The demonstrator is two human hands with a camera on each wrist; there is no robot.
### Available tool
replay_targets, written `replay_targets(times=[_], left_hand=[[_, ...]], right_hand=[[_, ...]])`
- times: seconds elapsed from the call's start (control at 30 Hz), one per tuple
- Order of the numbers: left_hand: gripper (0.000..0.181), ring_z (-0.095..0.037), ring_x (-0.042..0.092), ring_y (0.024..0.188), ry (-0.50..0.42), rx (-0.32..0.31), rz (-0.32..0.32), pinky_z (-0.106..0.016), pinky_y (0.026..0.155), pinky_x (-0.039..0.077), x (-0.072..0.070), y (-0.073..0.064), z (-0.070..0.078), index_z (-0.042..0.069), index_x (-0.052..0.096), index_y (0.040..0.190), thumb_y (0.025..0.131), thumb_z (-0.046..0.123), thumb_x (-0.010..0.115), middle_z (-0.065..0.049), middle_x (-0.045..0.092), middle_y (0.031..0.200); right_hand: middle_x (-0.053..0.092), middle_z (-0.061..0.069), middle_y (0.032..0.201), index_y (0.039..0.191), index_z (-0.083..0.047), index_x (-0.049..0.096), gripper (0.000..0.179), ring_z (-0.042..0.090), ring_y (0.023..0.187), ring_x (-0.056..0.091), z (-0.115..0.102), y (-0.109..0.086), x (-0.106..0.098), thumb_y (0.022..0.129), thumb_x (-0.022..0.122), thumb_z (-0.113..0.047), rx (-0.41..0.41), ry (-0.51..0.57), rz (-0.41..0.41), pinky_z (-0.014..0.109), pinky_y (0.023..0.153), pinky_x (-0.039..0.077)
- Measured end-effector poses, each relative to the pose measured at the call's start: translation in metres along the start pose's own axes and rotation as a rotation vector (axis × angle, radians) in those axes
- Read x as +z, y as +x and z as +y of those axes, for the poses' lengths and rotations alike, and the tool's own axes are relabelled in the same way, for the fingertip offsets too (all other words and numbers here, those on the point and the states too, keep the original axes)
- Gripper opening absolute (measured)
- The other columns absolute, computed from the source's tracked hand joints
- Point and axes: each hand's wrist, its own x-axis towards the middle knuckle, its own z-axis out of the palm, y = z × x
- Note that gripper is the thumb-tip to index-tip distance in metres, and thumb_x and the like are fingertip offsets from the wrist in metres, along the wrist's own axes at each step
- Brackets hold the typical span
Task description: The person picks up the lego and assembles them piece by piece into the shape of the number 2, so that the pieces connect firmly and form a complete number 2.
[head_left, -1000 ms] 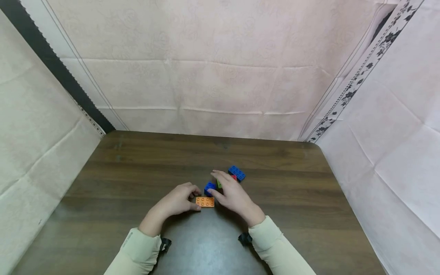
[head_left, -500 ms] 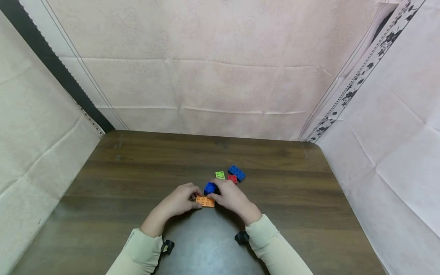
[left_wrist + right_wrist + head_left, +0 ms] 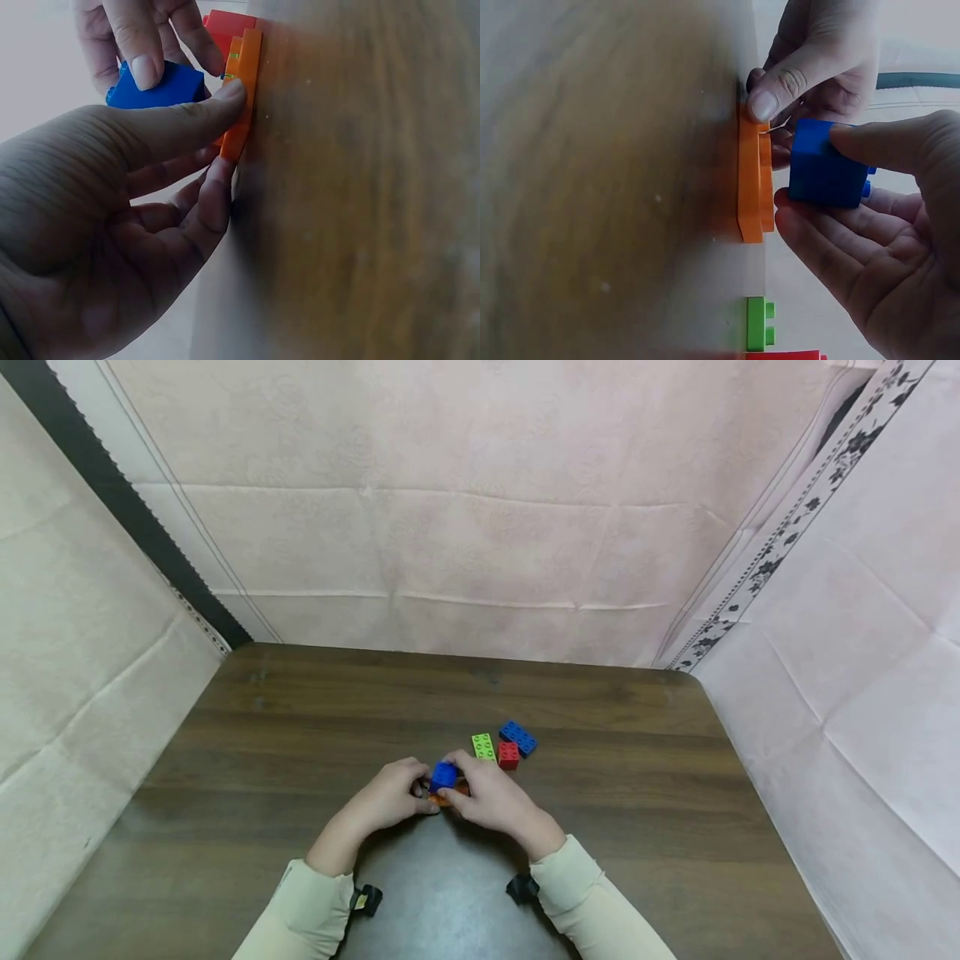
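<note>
A flat orange brick [image 3: 751, 180] with studs lies on the wooden table, and my left hand [image 3: 390, 793] pinches its left end between thumb and fingers. Above the orange studs my right hand [image 3: 491, 795] holds a taller blue brick [image 3: 817, 169], thumb on one side and fingers on the other. In the right wrist view a small gap shows between the blue brick and the orange one. From the head, the blue brick [image 3: 443, 776] covers much of the orange brick. Its studs point up, away from the table.
Just behind my right hand lie a light green brick [image 3: 483, 746], a red brick [image 3: 508, 756] and a second blue brick [image 3: 518, 738], close together. The brown table [image 3: 337, 693] ends at a pale cloth backdrop [image 3: 465, 552], with cloth on both sides too.
My right hand has drawn back from the rear bricks, gripped the blue brick and brought it left over the orange one. The green and red bricks are uncovered. My left hand stays almost still.
</note>
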Motion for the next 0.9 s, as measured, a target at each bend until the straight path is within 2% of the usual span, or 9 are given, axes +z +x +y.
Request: replay_targets(times=[0.1, 0.23, 0.33, 0.63, 0.9], left_hand=[[0.026, -0.012, 0.051, 0.073, -0.005, -0.008, 0.014, -0.028, 0.066, 0.046, 0.0011, 0.0008, -0.0025, 0.009, 0.068, 0.096, 0.080, 0.018, 0.087, -0.002, 0.056, 0.084], [0.027, -0.012, 0.051, 0.073, 0.001, 0.009, 0.024, -0.028, 0.067, 0.045, 0.0019, 0.0014, -0.0053, 0.009, 0.069, 0.096, 0.080, 0.018, 0.087, -0.001, 0.056, 0.083], [0.027, -0.012, 0.051, 0.074, -0.002, 0.023, 0.020, -0.028, 0.067, 0.046, 0.0021, 0.0017, -0.0061, 0.008, 0.069, 0.097, 0.080, 0.017, 0.087, -0.002, 0.057, 0.084], [0.029, -0.012, 0.053, 0.076, -0.004, 0.038, 0.012, -0.028, 0.068, 0.047, 0.0022, 0.0033, -0.0051, 0.007, 0.070, 0.100, 0.079, 0.016, 0.087, -0.002, 0.059, 0.087], [0.028, -0.011, 0.053, 0.075, 0.009, 0.032, 0.019, -0.028, 0.068, 0.047, 0.0025, 0.0042, -0.0070, 0.008, 0.072, 0.099, 0.078, 0.016, 0.088, -0.002, 0.058, 0.086]], right_hand=[[0.068, -0.001, 0.106, 0.128, -0.013, 0.054, 0.036, 0.004, 0.077, 0.058, -0.0013, -0.0011, 0.0010, 0.097, 0.069, -0.023, -0.013, -0.007, -0.020, 0.020, 0.072, 0.049], [0.067, -0.002, 0.115, 0.129, -0.012, 0.057, 0.035, 0.004, 0.090, 0.060, -0.0020, -0.0008, 0.0023, 0.098, 0.068, -0.024, -0.048, -0.027, -0.040, 0.022, 0.082, 0.051], [0.067, -0.002, 0.117, 0.128, -0.012, 0.059, 0.035, 0.004, 0.097, 0.061, -0.0017, 0.0002, 0.0024, 0.097, 0.069, -0.024, -0.044, -0.031, -0.038, 0.024, 0.087, 0.051], [0.069, -0.001, 0.113, 0.125, -0.012, 0.061, 0.034, 0.003, 0.092, 0.062, 0.0004, -0.0009, 0.0004, 0.095, 0.072, -0.022, 0.019, -0.037, -0.060, 0.022, 0.084, 0.051], [0.070, -0.001, 0.110, 0.123, -0.013, 0.060, 0.032, 0.003, 0.089, 0.062, -0.0004, 0.0004, 0.0014, 0.095, 0.072, -0.023, 0.034, -0.055, -0.076, 0.022, 0.082, 0.052]])
